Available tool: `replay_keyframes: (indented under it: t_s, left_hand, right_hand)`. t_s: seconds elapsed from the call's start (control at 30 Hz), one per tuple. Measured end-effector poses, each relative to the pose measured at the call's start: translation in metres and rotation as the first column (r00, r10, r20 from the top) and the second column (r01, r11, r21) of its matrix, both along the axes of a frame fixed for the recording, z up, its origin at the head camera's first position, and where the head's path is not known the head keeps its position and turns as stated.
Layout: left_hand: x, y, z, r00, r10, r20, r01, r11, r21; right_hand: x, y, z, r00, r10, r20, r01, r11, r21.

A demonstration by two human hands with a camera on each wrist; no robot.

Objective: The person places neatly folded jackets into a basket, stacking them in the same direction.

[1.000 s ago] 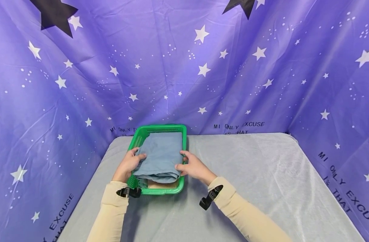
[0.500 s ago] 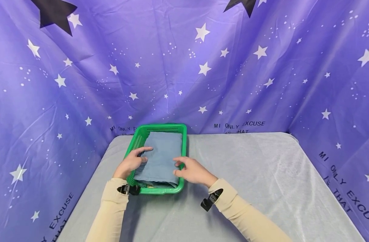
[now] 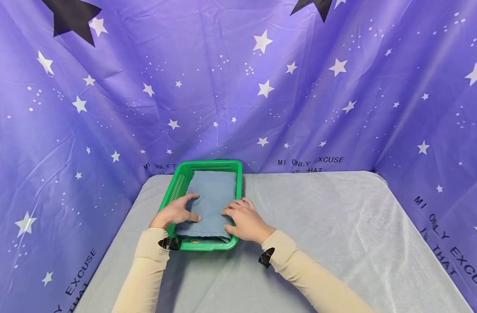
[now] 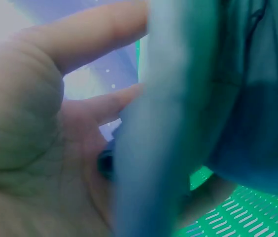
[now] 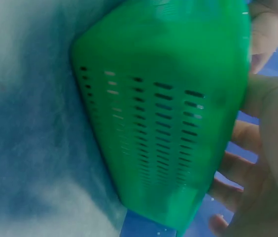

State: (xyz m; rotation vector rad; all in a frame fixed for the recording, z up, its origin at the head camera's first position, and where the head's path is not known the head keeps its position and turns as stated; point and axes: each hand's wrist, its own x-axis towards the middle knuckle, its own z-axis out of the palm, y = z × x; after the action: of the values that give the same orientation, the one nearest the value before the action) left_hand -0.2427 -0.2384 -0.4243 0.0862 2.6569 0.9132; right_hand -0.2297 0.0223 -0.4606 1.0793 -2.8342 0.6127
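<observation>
A folded blue-grey cloth [image 3: 212,195] lies flat in a green plastic basket [image 3: 238,182] with slotted walls; whether it is a garment cannot be told. My left hand [image 3: 176,213] reaches over the basket's left rim, its thumb and forefinger spread and resting on the cloth's left side. In the left wrist view, that palm [image 4: 30,123] faces the blurred cloth edge. Over the right rim, my right hand [image 3: 249,222] touches the cloth's right side with loosely bent fingers. The right wrist view shows this hand [image 5: 257,153] beside the basket's outer wall [image 5: 154,128]. Some fingertips are hidden.
The basket stands on a table with a pale grey cover [image 3: 320,217], near its back left corner. A purple star-patterned curtain [image 3: 222,87] hangs behind and at both sides. Something yellowish shows under the cloth's front edge, too small to tell.
Both hands have let go of the cloth's sides and now rest on top of it. Its front edge has dropped into the basket, covering the beige thing beneath.
</observation>
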Motion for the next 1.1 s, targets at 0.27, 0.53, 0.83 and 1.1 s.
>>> replay_keyframes:
  t_s: [0.27, 0.53, 0.83, 1.1]
  left_hand:
    - [-0.001, 0.002, 0.001, 1.0, -0.023, 0.012, 0.024, 0.994, -0.106]
    - [-0.001, -0.001, 0.003, 1.0, -0.021, 0.001, 0.021, 0.978, -0.207]
    - [0.001, -0.004, 0.003, 1.0, -0.008, -0.002, 0.007, 0.973, -0.229]
    - [0.012, -0.004, 0.01, 1.0, 0.002, -0.027, -0.009, 0.965, -0.263]
  right_hand:
    - [-0.002, -0.003, 0.001, 1.0, -0.012, 0.0, 0.012, 0.996, 0.091]
    - [-0.002, -0.004, 0.002, 0.999, 0.003, 0.036, -0.008, 0.992, 0.127]
    - [-0.001, -0.001, -0.005, 0.999, 0.013, 0.046, -0.015, 0.999, 0.043]
    - [0.001, 0.008, -0.011, 0.997, 0.069, 0.029, -0.064, 0.988, -0.143]
